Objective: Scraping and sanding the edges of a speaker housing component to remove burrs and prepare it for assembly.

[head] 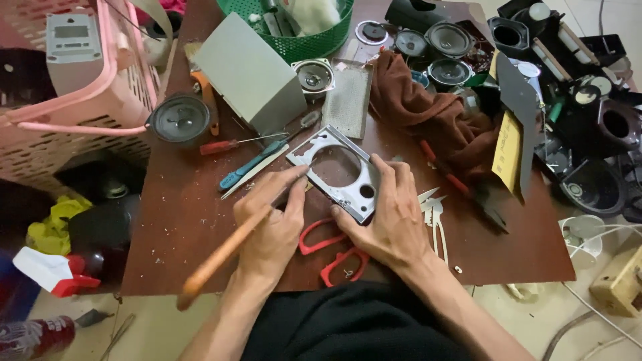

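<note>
From the head view, the right hand [394, 217] presses flat and open-fingered on the grey metal faceplate [341, 174] lying mid-tabletop [174, 227], so the left hand [271, 224], closed around the orange-handled tool [224, 254], should work its tip steadily at the faceplate's near-left edge.

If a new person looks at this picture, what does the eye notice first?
First, the two hands at the centre of the brown table: the right hand presses down a grey metal plate with a round hole, while the left hand works a wooden-handled tool against its edge. Red-handled scissors lie under the hands, and loose speakers crowd the far right corner.
</note>
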